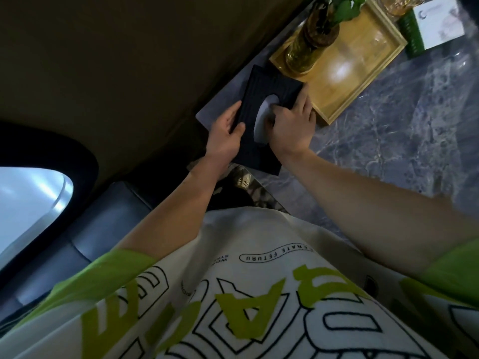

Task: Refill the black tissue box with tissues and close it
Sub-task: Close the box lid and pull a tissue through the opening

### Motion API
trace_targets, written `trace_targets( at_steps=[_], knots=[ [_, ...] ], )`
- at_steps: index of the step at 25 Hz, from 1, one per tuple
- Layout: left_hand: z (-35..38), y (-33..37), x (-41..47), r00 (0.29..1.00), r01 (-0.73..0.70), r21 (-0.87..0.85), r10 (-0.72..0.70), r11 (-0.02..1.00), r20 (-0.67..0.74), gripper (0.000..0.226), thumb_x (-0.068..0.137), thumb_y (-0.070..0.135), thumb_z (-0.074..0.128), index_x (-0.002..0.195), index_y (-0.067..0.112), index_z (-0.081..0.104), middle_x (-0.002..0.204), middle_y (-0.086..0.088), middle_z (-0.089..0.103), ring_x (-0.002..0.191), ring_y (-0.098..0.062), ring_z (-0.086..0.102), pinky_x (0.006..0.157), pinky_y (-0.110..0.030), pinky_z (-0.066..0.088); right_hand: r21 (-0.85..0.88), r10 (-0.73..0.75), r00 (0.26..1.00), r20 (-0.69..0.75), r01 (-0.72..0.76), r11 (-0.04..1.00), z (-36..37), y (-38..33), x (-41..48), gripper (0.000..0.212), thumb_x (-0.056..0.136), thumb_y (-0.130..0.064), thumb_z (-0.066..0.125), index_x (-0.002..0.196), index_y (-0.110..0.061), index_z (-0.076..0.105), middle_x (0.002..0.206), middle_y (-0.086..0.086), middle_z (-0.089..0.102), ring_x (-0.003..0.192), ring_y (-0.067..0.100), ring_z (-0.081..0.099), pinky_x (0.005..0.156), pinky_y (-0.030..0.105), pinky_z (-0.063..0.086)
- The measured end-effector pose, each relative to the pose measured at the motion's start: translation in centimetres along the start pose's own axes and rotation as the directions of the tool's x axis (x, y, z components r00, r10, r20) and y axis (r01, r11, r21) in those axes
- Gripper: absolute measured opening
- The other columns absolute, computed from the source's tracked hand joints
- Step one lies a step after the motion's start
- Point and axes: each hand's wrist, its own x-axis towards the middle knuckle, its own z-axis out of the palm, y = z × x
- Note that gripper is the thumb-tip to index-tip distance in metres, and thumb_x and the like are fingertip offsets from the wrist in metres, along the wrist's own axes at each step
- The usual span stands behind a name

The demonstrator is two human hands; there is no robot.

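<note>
Black tissue box [259,154], flat on a grey mat [207,114] at the table [388,141] edge, beside a wooden tray [363,81]. Probably light, rigid and ribbed, so best held by its long sides. The left hand [224,133] grips one side, thumb on top. The right hand [290,128] curls its fingers [272,121] into the pale oval slot [259,125]. Whether they pinch anything is hidden, as is the closure.

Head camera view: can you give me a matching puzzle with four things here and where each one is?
1 left hand
2 right hand
3 glass vase
4 wooden tray

a on the marble table
b fingers at the black tissue box's oval opening
c standing in the tray
d gripping the box's side edge

Pairs: 1-d, 2-b, 3-c, 4-a
</note>
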Motion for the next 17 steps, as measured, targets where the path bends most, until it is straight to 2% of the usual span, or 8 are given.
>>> trace_targets(
  at_steps=[4, 7, 9, 13, 15, 17],
  knots=[
    [0.0, -0.1, 0.0, 1.0, 0.005, -0.022, -0.005, 1.0, 0.007, 0.052, 0.096, -0.005, 0.048, 0.145, 0.007, 0.038, 0.149, -0.008, 0.043, 0.139, -0.014, 0.038, 0.107, -0.015, 0.035, -0.053, 0.044, 0.998, 0.04, -0.042, 0.998, 1.0, -1.0, 0.3, 0.024, 0.097, -0.028, 0.051, 0.114, -0.021, 0.067, 0.161, 0.023, -0.007, 0.147, 0.041, 0.014, 0.112, 0.052, 0.029],
    [-0.1, -0.2, 0.2, 1.0, 0.0, -0.016, 0.0, 1.0, 0.016, 0.052, 0.096, -0.004, 0.048, 0.145, 0.007, 0.038, 0.149, -0.009, 0.044, 0.139, -0.015, 0.039, 0.111, -0.022, 0.035, -0.089, 0.088, 0.995, 0.051, -0.084, 0.993, 0.9, -1.6, 0.5, 0.022, 0.097, -0.022, 0.053, 0.106, -0.013, 0.07, 0.161, 0.024, -0.008, 0.144, 0.043, 0.02, 0.112, 0.05, 0.028],
    [0.0, -0.3, 0.2, 1.0, -0.004, -0.012, 0.004, 1.0, 0.017, 0.052, 0.096, -0.003, 0.048, 0.146, 0.007, 0.038, 0.149, -0.009, 0.044, 0.139, -0.016, 0.039, 0.112, -0.024, 0.034, -0.081, 0.107, 0.993, 0.04, -0.103, 0.991, 1.1, -1.8, 0.5, 0.021, 0.096, -0.018, 0.054, 0.11, -0.011, 0.068, 0.161, 0.024, -0.008, 0.14, 0.045, 0.024, 0.112, 0.051, 0.029],
    [-0.3, -0.1, 0.0, 1.0, -0.001, -0.02, 0.001, 1.0, 0.023, 0.052, 0.096, -0.003, 0.048, 0.146, 0.008, 0.037, 0.149, -0.008, 0.043, 0.139, -0.015, 0.039, 0.11, -0.021, 0.035, 0.031, 0.107, 0.994, 0.031, -0.108, 0.994, 0.8, -1.9, 0.2, 0.03, 0.097, -0.014, 0.049, 0.124, -0.007, 0.061, 0.161, 0.022, -0.007, 0.138, 0.045, 0.027, 0.113, 0.048, 0.031],
    [-0.4, -0.2, 0.1, 1.0, 0.002, -0.027, -0.001, 1.0, 0.028, 0.052, 0.096, -0.003, 0.048, 0.146, 0.008, 0.038, 0.15, -0.008, 0.043, 0.14, -0.015, 0.039, 0.113, -0.024, 0.034, 0.083, 0.073, 0.997, 0.034, -0.076, 0.994, 0.3, -1.5, 0.0, 0.028, 0.095, -0.017, 0.054, 0.121, -0.01, 0.064, 0.161, 0.024, -0.005, 0.137, 0.043, 0.032, 0.11, 0.044, 0.035],
    [-0.4, -0.2, 0.0, 1.0, 0.006, -0.035, -0.005, 0.999, 0.028, 0.052, 0.096, -0.003, 0.048, 0.146, 0.009, 0.038, 0.15, -0.008, 0.042, 0.14, -0.015, 0.038, 0.114, -0.027, 0.033, 0.192, 0.015, 1.0, 0.019, -0.018, 0.981, -0.4, -0.7, -0.1, 0.021, 0.092, -0.022, 0.058, 0.107, -0.013, 0.071, 0.161, 0.024, 0.003, 0.132, 0.04, 0.042, 0.105, 0.04, 0.042]
  ],
)
